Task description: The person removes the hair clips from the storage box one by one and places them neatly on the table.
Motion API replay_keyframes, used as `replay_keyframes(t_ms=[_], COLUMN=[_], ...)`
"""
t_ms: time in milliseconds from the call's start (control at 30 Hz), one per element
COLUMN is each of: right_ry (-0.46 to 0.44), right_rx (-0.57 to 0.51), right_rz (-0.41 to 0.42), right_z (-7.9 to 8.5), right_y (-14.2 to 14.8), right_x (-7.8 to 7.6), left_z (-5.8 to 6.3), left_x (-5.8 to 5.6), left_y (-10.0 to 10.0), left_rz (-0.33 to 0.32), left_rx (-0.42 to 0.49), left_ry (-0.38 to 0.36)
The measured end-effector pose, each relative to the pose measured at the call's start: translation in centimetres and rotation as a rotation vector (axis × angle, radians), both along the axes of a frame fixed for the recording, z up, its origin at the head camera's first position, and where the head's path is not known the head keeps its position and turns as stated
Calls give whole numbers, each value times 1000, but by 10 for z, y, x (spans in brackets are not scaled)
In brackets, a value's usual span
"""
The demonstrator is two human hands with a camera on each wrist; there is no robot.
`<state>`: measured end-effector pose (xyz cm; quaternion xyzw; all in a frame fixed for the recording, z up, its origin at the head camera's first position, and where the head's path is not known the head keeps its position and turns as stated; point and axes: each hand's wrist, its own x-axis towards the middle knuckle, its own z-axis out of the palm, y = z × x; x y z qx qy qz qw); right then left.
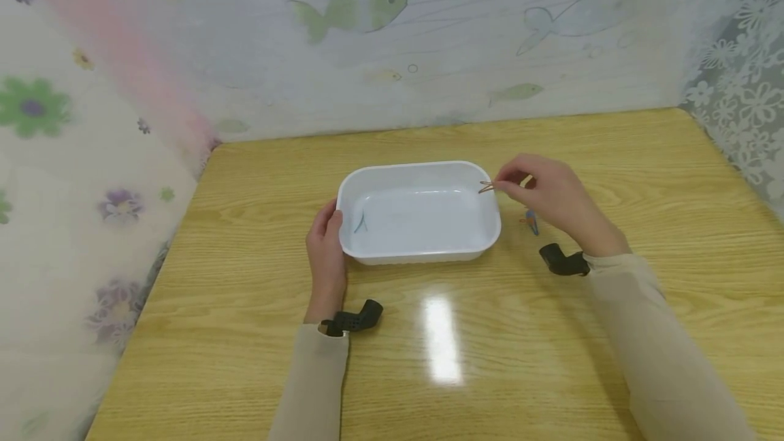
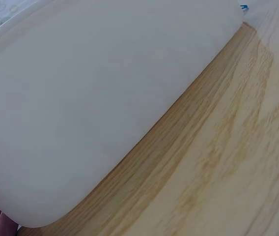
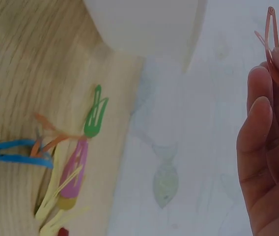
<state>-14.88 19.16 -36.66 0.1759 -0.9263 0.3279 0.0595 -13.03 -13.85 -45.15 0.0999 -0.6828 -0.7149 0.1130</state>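
Note:
A white plastic basin (image 1: 419, 257) sits on the table, and my left hand (image 1: 326, 247) grips its left end, thumb up at the rim. In the left wrist view the basin's side wall (image 2: 95, 98) fills most of the picture, with a few fingertips at the lower left corner. My right hand (image 1: 551, 196) pinches an orange-pink snap hair clip (image 3: 272, 44) between thumb and fingers, over the basin's right rim. Inside the basin at the left lies a teal hair clip (image 1: 361, 223).
Right of the basin lies a loose pile of snap hair clips: a blue clip (image 3: 19, 152), a green clip (image 3: 95, 115), a purple clip (image 3: 74, 167), and orange and yellow ones. The wooden table (image 1: 245, 359) meets a fish-patterned wall covering (image 1: 429, 73) at the back.

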Motion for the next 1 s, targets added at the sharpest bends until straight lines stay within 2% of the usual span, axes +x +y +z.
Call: replay_keyframes(t_ms=[300, 800, 1000], right_ry=[-88, -161, -164], right_rx=[-55, -69, -52], right_rz=[-90, -97, -130], right_z=[-12, -30, -35], right_y=[18, 24, 33], right_x=[4, -1, -3], left_z=[-3, 0, 3], left_x=[0, 0, 1], left_y=[-1, 1, 1], left_rz=[-1, 5, -9], left_rx=[5, 4, 10], left_ry=[-5, 9, -3])
